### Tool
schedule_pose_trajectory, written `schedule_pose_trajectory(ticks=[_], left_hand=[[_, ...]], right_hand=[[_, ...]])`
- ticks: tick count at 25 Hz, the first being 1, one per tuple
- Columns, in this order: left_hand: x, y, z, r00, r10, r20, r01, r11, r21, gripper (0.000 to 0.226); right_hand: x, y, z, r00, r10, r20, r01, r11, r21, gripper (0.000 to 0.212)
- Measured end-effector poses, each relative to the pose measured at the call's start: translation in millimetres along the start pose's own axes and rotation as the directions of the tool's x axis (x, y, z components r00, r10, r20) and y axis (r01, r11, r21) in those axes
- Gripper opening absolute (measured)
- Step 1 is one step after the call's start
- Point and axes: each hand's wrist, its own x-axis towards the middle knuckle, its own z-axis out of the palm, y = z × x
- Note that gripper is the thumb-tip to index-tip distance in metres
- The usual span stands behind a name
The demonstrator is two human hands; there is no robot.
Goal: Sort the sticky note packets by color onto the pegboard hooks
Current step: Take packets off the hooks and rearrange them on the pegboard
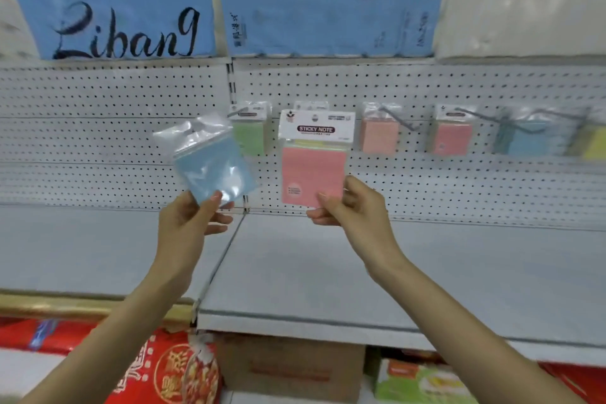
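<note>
Left grip [196, 216] pinching a blue sticky note packet [213, 164], right grip [351, 207] a pink sticky note packet [313, 174], both by lower edges, each hang hole should meet matching hooks [478, 115] up-right squarely.

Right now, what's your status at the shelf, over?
Left hand pinches blue packet. Right hand pinches pink packet. Both short of the pegboard, unhung. Nothing in the way.
</note>
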Motion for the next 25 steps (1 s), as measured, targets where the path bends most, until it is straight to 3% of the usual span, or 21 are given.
schedule_pose_trajectory(ticks=[4, 8, 14, 25], left_hand=[[-63, 14, 30, 0.993, 0.004, 0.117, -0.006, 1.000, 0.022, 0.008], [-114, 15, 87, 0.969, -0.019, 0.248, 0.022, 1.000, -0.009, 0.009], [-143, 25, 175, 0.910, 0.006, 0.415, 0.023, 0.998, -0.065, 0.015], [-66, 16, 277, 0.929, 0.063, 0.363, -0.004, 0.987, -0.162, 0.015]], right_hand=[[-59, -13, -47, 0.991, 0.028, -0.133, -0.026, 0.999, 0.019, 0.008], [-114, -20, -125, 0.961, 0.065, -0.268, -0.095, 0.990, -0.101, 0.009], [-125, -45, -211, 0.898, 0.044, -0.439, -0.124, 0.980, -0.155, 0.009], [-25, -36, -280, 0.909, 0.010, -0.417, -0.109, 0.970, -0.216, 0.009]])
